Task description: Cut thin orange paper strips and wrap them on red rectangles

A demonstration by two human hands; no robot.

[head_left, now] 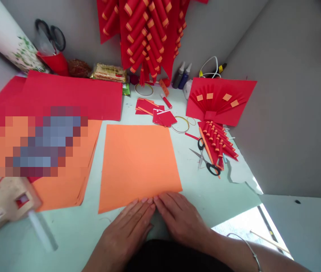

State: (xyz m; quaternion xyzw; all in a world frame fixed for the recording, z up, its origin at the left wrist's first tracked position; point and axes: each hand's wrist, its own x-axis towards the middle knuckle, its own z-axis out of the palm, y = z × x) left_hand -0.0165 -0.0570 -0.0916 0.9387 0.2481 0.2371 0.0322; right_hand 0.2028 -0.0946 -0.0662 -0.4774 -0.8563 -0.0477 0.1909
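Head view: an orange sheet [140,162] lies flat on the pale table [205,206], directly in front of the person, its near edge under both hands. The left hand [126,226] and the right hand [184,217] meet at the middle of that edge, fingers straight and side by side, palms down; the symmetrical placing probably spreads pressure evenly and keeps the sheet from skewing. Whether the thumbs pinch the edge, or whether it is turned under, cannot be told, since the fingers cover it. Left of the sheet, and apart from it, lies a stack of orange paper [75,181], presumably set there as supply within easy reach; a glue gun [14,192] rests over the stack's near part, and a pixelated patch hides whatever lies farther up. Right of the sheet, scissors [202,155] lie with blades parted, probably put down just aside to leave the surface free. Beyond the scissors, as seen from the sheet, is a red piece covered with small rolls [219,139]. Beyond the sheet's far edge, red scraps [164,118] lie loosely overlapped, seemingly pushed out of the way.
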